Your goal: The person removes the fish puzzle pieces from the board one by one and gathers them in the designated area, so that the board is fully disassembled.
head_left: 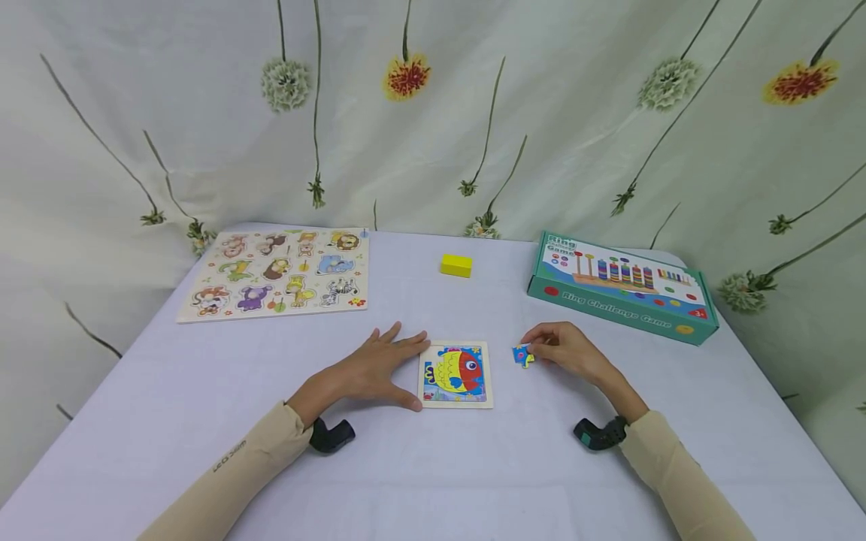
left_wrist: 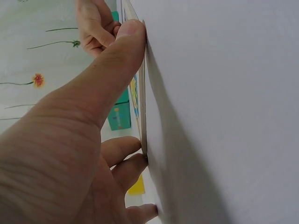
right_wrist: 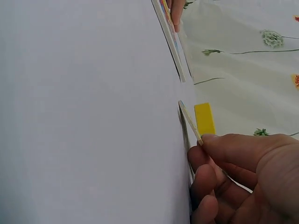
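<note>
A square fish puzzle [head_left: 455, 375] in a pale wooden frame lies on the white cloth; at its upper left a bare patch shows. My left hand [head_left: 379, 368] touches the frame's left side, thumb at the lower corner and a fingertip at the upper one, fingers spread. To the right of the frame, my right hand [head_left: 567, 351] pinches a small blue puzzle piece [head_left: 522, 355] between thumb and finger. In the right wrist view the piece [right_wrist: 190, 122] is tilted, one edge near the cloth, apart from the frame [right_wrist: 170, 42].
An animal puzzle board [head_left: 277, 274] lies at the back left. A yellow block [head_left: 456, 265] sits behind the fish puzzle. The green Ring Challenge Game box [head_left: 622, 287] lies at the back right, with a flowered cloth hanging behind the table.
</note>
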### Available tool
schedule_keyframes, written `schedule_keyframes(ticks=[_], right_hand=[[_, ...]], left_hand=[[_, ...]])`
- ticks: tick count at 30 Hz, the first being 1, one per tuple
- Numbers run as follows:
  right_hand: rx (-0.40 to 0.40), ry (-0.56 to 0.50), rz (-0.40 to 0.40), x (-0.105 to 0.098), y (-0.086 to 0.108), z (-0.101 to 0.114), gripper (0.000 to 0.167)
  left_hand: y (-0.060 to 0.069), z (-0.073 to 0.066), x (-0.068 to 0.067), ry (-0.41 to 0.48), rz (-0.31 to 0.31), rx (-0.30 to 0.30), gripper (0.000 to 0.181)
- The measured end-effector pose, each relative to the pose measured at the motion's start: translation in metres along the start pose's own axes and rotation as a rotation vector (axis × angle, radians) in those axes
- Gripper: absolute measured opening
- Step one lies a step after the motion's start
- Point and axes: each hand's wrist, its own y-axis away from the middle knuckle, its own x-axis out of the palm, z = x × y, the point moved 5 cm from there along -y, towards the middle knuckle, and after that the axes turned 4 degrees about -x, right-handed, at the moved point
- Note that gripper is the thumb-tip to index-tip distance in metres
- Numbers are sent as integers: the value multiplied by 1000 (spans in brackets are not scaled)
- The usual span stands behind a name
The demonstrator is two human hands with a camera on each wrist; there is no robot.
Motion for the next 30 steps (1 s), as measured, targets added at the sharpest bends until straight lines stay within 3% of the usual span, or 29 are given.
schedule_keyframes(ticks=[30], right_hand=[[13, 28, -2, 0, -2, 1, 19]], left_hand=[[1, -3, -1, 9, 10, -9, 101]])
